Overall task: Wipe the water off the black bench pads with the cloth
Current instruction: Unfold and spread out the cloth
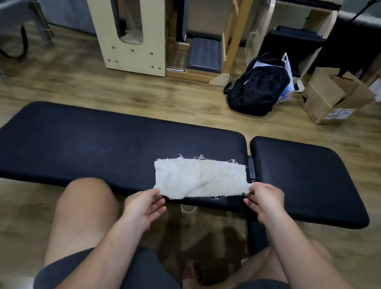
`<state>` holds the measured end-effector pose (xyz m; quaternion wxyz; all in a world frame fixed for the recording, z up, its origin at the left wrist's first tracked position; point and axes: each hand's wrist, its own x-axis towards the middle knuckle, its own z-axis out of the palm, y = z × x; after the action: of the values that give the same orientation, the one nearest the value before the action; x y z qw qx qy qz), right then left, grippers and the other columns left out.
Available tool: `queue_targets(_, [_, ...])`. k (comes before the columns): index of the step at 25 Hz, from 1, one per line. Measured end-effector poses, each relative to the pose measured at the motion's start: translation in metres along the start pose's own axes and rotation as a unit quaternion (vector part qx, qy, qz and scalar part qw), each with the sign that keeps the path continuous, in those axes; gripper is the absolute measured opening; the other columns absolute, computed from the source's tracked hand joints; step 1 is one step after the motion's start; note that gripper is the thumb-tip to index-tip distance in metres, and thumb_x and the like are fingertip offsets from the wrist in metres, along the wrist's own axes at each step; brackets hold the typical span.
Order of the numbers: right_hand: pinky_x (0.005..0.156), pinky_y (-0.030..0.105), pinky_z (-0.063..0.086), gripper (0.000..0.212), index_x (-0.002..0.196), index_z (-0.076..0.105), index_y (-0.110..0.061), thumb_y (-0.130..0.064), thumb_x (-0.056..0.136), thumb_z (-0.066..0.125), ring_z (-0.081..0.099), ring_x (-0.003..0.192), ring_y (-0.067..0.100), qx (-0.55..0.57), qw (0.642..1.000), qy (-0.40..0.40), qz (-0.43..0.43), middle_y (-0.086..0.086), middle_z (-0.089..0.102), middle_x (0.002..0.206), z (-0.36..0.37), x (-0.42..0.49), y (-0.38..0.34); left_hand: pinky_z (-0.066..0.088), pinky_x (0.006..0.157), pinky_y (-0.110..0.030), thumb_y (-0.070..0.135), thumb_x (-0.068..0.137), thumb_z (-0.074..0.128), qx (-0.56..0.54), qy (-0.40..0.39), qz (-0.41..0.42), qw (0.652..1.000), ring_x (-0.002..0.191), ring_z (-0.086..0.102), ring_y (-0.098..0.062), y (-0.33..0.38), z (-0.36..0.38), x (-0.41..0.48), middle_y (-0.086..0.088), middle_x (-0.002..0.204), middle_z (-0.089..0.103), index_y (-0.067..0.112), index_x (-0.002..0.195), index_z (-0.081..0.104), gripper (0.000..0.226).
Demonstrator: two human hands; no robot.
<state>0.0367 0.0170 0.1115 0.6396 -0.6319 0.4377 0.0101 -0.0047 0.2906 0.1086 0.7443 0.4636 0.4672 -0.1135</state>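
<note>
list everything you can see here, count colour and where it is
long bench pad: 1, black, across the left and middle
short bench pad: 1, black, right of the long one, narrow gap between them
cloth: 1, off-white with frayed edges, lying on the right end of the long pad
backpack: 1, black, on the floor beyond the bench
plastic bag: 1, white, tucked behind the backpack
cardboard box: 1, brown, flaps open, on the floor at far right
wooden frame: 1, pale wood, standing at the back
floor: 1, wood-look brown, all around
left hand: 1, holds the cloth's near left corner
right hand: 1, pinches the cloth's near right corner
</note>
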Motion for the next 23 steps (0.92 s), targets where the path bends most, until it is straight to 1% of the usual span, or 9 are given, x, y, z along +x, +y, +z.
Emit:
queue_targets(4, [0.055, 0.026, 0.056, 0.020, 0.097, 0.061, -0.004, 0.009, 0.082, 0.058, 0.067, 0.068, 0.023, 0.016, 0.999, 0.006, -0.027, 0.015, 0.064, 0.083, -0.015, -0.001, -0.022, 0.060, 0.068, -0.038, 0.000, 0.086, 0.065, 0.062, 0.007, 0.110, 0.992, 0.068, 0.064, -0.022, 0.009, -0.006, -0.007, -0.013, 0.080, 0.066, 0.005, 0.097, 0.061, 0.013])
queue_targets(6, [0.047, 0.021, 0.055, 0.016, 0.090, 0.060, -0.002, 0.011, 0.082, 0.056, 0.065, 0.067, 0.022, 0.030, 0.999, -0.013, -0.008, 0.016, 0.062, 0.077, -0.020, -0.001, -0.031, 0.060, 0.059, -0.033, 0.000, 0.086, 0.062, 0.065, -0.025, 0.091, 0.993, 0.057, 0.062, -0.019, 0.022, -0.001, -0.008, -0.011, 0.070, 0.064, 0.006, 0.090, 0.060, 0.008])
queue_targets(8, [0.048, 0.022, 0.056, 0.013, 0.085, 0.057, 0.000, 0.012, 0.084, 0.053, 0.065, 0.069, 0.023, 0.056, 0.998, -0.037, 0.004, 0.020, 0.061, 0.081, -0.012, 0.007, -0.044, 0.056, 0.046, -0.026, 0.001, 0.088, 0.060, 0.030, -0.044, 0.038, 0.998, 0.047, 0.063, -0.015, 0.041, 0.012, -0.002, -0.009, 0.062, 0.064, 0.006, 0.086, 0.060, 0.005])
queue_targets(11, [0.060, 0.035, 0.061, 0.010, 0.099, 0.057, 0.004, 0.004, 0.089, 0.054, 0.068, 0.085, 0.029, 0.090, 0.993, -0.073, 0.008, 0.021, 0.060, 0.098, 0.002, 0.024, -0.060, 0.058, 0.051, -0.028, 0.007, 0.091, 0.059, -0.011, -0.026, 0.036, 0.999, 0.061, 0.070, -0.019, 0.066, 0.025, 0.010, -0.013, 0.076, 0.070, 0.002, 0.087, 0.060, 0.006])
queue_targets(13, [0.060, 0.036, 0.058, 0.013, 0.100, 0.061, -0.001, -0.002, 0.088, 0.060, 0.068, 0.083, 0.027, 0.023, 0.999, -0.047, 0.005, 0.018, 0.062, 0.100, 0.004, 0.036, -0.055, 0.056, 0.053, -0.028, 0.012, 0.088, 0.063, 0.038, 0.019, 0.086, 0.995, 0.062, 0.067, -0.018, 0.064, 0.020, 0.018, -0.010, 0.077, 0.071, 0.006, 0.086, 0.063, 0.007])
queue_targets(15, [0.056, 0.031, 0.054, 0.013, 0.091, 0.064, -0.010, -0.013, 0.080, 0.072, 0.067, 0.079, 0.023, -0.084, 0.996, -0.012, 0.001, 0.014, 0.067, 0.099, 0.004, 0.042, -0.039, 0.051, 0.049, -0.027, 0.015, 0.084, 0.066, 0.138, 0.082, 0.155, 0.975, 0.054, 0.062, -0.016, 0.049, 0.006, 0.028, -0.007, 0.073, 0.071, 0.009, 0.083, 0.068, 0.006])
queue_targets(18, [0.054, 0.028, 0.051, 0.033, 0.087, 0.066, -0.012, -0.032, 0.067, 0.083, 0.067, 0.078, 0.022, -0.203, 0.979, -0.007, -0.002, 0.010, 0.068, 0.094, 0.013, 0.044, -0.017, 0.053, 0.052, -0.030, 0.028, 0.082, 0.072, 0.240, 0.078, 0.190, 0.949, 0.053, 0.064, -0.015, 0.029, -0.003, 0.039, -0.006, 0.074, 0.074, 0.016, 0.074, 0.070, 0.014])
queue_targets(21, [0.051, 0.028, 0.049, 0.028, 0.083, 0.068, -0.013, -0.029, 0.066, 0.083, 0.066, 0.079, 0.024, -0.272, 0.962, 0.018, -0.021, 0.012, 0.069, 0.096, 0.023, 0.042, -0.013, 0.061, 0.064, -0.036, 0.041, 0.076, 0.074, 0.342, 0.075, 0.216, 0.911, 0.052, 0.068, -0.010, 0.026, 0.003, 0.041, 0.006, 0.060, 0.071, 0.024, 0.069, 0.071, 0.019])
queue_targets(23, [0.057, 0.032, 0.052, 0.015, 0.078, 0.067, -0.016, -0.022, 0.068, 0.076, 0.065, 0.082, 0.029, -0.260, 0.962, 0.048, -0.061, 0.009, 0.070, 0.093, 0.030, 0.032, -0.019, 0.061, 0.069, -0.037, 0.038, 0.074, 0.076, 0.351, 0.087, 0.223, 0.905, 0.050, 0.068, -0.009, 0.026, 0.005, 0.043, 0.008, 0.056, 0.069, 0.025, 0.067, 0.071, 0.016])
